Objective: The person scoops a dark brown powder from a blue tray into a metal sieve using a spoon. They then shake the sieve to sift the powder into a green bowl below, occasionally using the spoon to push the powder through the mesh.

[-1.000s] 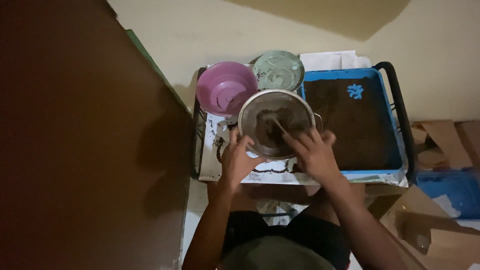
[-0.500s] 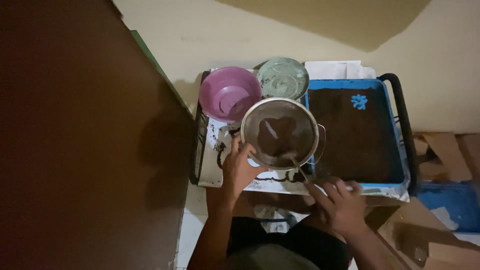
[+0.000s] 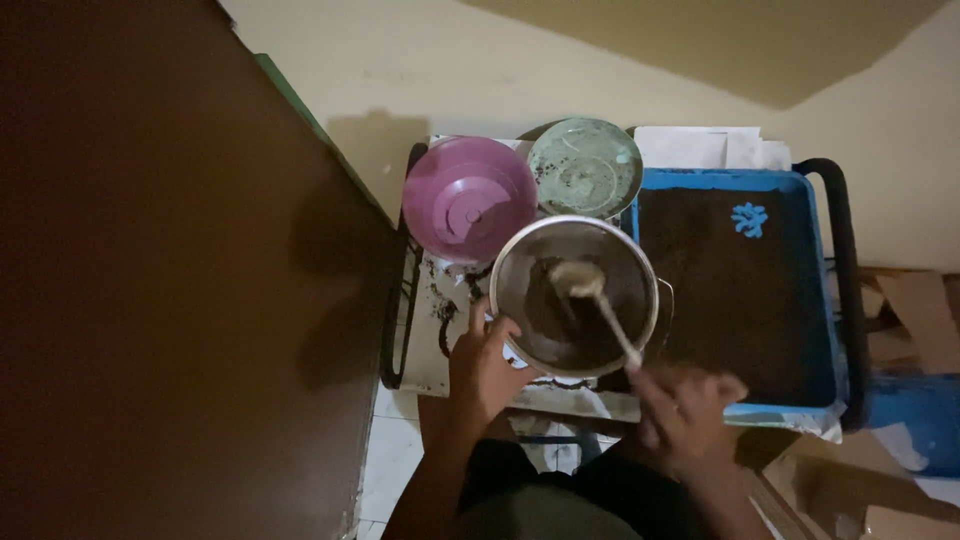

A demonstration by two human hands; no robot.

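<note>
Spoon [image 3: 600, 305] now dips into the pot [image 3: 575, 295] on the stove [image 3: 430, 340]; I see my right hand [image 3: 685, 415], drawn back, gripping its handle, left hand [image 3: 485, 365] clasping the rim.

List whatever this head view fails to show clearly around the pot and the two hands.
- Right hand: motion-blurred, so its grip on the spoon is unclear.
- Pot: what the dark contents are cannot be told in the dim light.
- Left hand: covers the pot's near-left rim.
- Blue tray: its near edge is hidden behind the right hand.
- Cardboard: cut off by the right edge.
</note>
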